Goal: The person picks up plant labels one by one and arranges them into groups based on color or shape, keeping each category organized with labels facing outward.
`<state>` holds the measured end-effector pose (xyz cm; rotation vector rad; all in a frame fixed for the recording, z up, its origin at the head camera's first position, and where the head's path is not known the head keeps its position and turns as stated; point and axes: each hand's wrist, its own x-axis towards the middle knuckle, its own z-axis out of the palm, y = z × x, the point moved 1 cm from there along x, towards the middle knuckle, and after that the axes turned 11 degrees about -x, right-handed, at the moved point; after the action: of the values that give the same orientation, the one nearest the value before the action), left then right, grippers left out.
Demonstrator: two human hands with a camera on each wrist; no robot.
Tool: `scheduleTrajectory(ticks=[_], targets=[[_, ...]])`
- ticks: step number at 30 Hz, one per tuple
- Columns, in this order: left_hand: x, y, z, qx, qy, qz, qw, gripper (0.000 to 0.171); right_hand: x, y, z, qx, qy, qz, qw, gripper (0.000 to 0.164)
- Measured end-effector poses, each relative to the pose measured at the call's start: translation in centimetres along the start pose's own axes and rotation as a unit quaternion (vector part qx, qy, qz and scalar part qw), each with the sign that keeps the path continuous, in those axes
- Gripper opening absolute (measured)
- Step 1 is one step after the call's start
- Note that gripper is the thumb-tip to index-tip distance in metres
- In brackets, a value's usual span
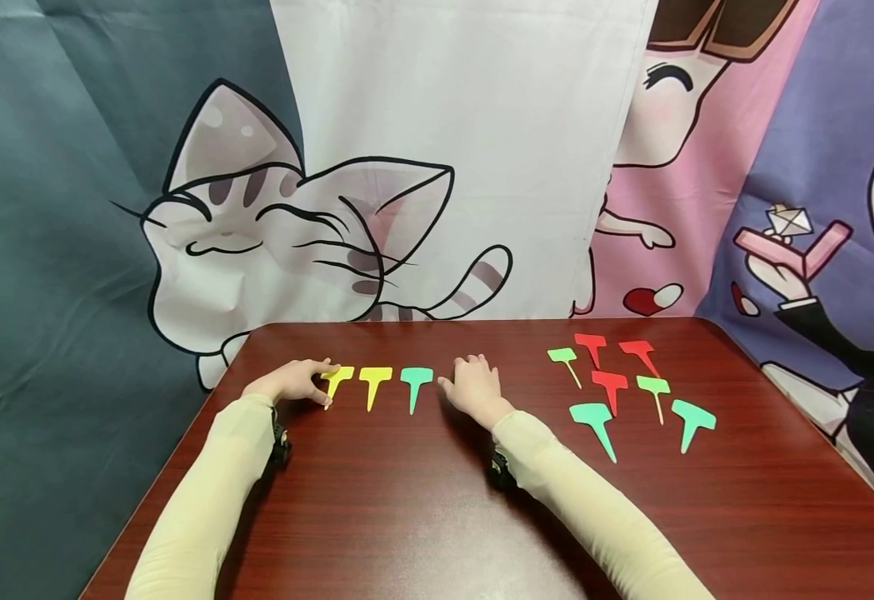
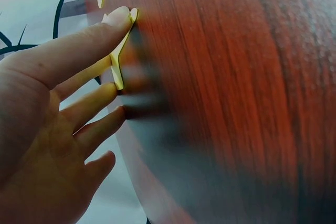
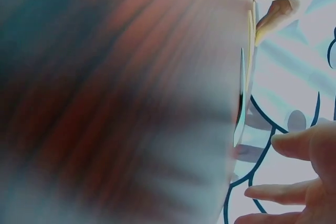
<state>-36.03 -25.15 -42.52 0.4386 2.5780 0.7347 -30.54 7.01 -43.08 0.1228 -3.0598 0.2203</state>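
My left hand is at the left end of a row of T-shaped plant labels. Its thumb and fingers hold a yellow T-shaped plant label by its ends, close to the tabletop. Beside it in the row lie a second yellow plant label and a teal plant label, heads toward the back. Just right of the teal one, my right hand hovers low over the table with fingers spread and nothing in them. In the right wrist view, the fingers stand apart from the teal label.
On the right of the brown wooden table lie more labels at mixed angles: three red ones, two light green ones and two teal ones. A printed cartoon cloth hangs behind the table's far edge.
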Motion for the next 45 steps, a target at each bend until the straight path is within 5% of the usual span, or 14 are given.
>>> scheduleTrajectory(ticks=[27,45], targets=[[-0.1,0.2,-0.1,0.001,-0.001,0.004,1.0,0.076,-3.8,6.0,-1.3,-0.035,-0.001,-0.021,0.999,0.045],[-0.1,0.0,0.0,-0.001,0.002,0.013,0.9999,0.077,-6.1,11.7,-2.6,-0.042,0.049,-0.024,0.998,0.037]])
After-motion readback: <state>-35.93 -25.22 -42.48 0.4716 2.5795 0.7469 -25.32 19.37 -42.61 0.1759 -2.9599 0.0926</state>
